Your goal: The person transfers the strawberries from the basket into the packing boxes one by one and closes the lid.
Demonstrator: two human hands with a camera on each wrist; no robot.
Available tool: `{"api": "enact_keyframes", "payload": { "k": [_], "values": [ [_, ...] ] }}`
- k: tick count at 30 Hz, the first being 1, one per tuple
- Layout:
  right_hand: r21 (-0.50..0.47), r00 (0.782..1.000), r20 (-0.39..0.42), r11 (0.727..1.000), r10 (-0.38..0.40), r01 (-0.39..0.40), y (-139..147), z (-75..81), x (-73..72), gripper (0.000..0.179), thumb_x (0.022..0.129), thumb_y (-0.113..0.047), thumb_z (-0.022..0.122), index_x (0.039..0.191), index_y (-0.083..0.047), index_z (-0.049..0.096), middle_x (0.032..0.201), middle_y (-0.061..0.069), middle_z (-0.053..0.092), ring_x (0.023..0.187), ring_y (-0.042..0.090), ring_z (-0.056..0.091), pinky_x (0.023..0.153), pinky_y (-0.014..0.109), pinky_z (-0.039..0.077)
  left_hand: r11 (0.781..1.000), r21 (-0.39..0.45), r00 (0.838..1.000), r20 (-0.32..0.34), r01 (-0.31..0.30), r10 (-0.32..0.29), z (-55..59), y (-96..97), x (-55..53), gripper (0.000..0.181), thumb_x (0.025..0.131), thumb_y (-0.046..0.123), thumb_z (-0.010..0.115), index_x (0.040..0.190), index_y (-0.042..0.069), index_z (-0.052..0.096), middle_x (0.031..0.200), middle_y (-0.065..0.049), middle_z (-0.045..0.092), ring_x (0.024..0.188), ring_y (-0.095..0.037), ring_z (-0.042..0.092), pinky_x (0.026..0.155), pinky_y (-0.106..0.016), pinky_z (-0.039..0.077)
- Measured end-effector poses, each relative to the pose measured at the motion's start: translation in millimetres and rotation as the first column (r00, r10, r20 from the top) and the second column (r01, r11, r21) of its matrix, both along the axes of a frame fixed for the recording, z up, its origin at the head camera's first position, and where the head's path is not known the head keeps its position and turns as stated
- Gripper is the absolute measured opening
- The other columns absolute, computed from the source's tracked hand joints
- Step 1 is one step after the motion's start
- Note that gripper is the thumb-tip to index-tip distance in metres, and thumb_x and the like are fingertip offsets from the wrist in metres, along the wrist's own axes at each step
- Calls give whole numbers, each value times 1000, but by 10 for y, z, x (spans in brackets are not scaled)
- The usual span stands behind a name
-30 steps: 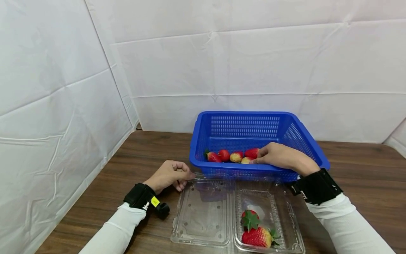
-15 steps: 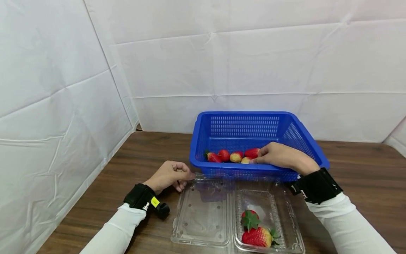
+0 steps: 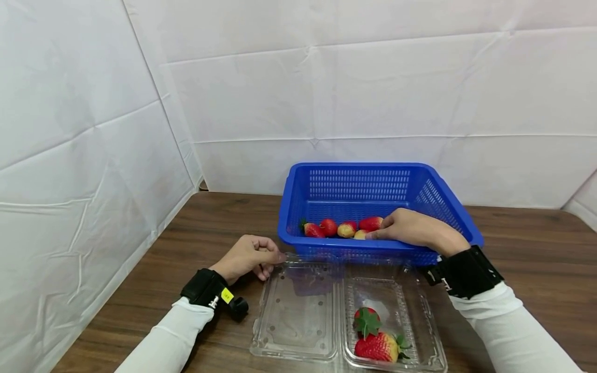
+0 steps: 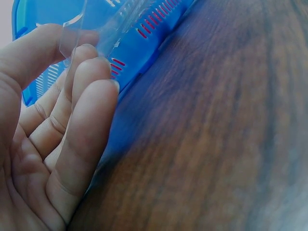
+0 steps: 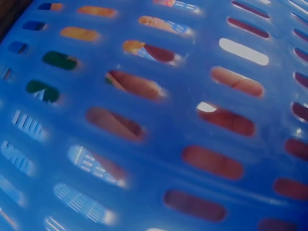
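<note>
My left hand [image 3: 252, 256] pinches the far left corner of a clear plastic clamshell box [image 3: 298, 316] between thumb and fingers; the left wrist view shows the thin clear edge [image 4: 72, 41] in that pinch. Inside the blue basket [image 3: 359, 171], the right hand [image 3: 412, 228] reaches over the near rim with thumb and fingers bent round a pale-tipped strawberry [image 3: 360, 234]. The rim partly hides its fingertips. Through the basket slots the right wrist view shows bits of fingers [image 5: 211, 161]. Beside them in the basket lie several red strawberries [image 3: 328, 228].
Two strawberries [image 3: 377, 347] with green leaves lie in the right half of the opened box. A dark wood table [image 3: 233, 212] carries everything. White sheeting [image 3: 242, 98] hangs behind and on the left.
</note>
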State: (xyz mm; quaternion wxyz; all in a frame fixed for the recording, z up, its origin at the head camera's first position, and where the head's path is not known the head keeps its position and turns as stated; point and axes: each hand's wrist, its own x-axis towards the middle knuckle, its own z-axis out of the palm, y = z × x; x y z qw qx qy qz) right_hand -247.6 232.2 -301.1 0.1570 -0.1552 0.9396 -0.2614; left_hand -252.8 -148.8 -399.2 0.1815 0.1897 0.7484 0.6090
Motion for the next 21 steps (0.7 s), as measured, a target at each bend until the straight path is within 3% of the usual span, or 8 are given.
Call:
{"api": "enact_keyframes", "payload": {
  "k": [9,15,21],
  "values": [
    [-10,1000,2,1000,10,-10,6,-4,-3,41,105,-36,67,72,-17,51,70,-4,33,66,17,41,65,33,31,1000,17,1000,13,-1,0,12,0,2,12,96,11,77,90,3,71,67,-6,65,59,-12,63,53,-26,60],
    [-22,1000,3,1000,22,-22,27,1,-28,25,102,-18,69,79,-11,63,74,-2,48,67,17,45,66,32,35,1000,26,1000,16,6,-7,6,-6,-5,10,96,10,77,90,4,71,68,-5,65,59,-12,63,54,-26,60],
    [-25,1000,20,1000,19,-18,32,11,-38,19,101,-15,69,83,-10,67,79,-1,54,69,17,48,67,33,36,999,33,1000,17,15,-16,2,-11,-14,10,96,9,76,89,4,72,68,-5,65,59,-12,63,54,-27,61]
  ]
}}
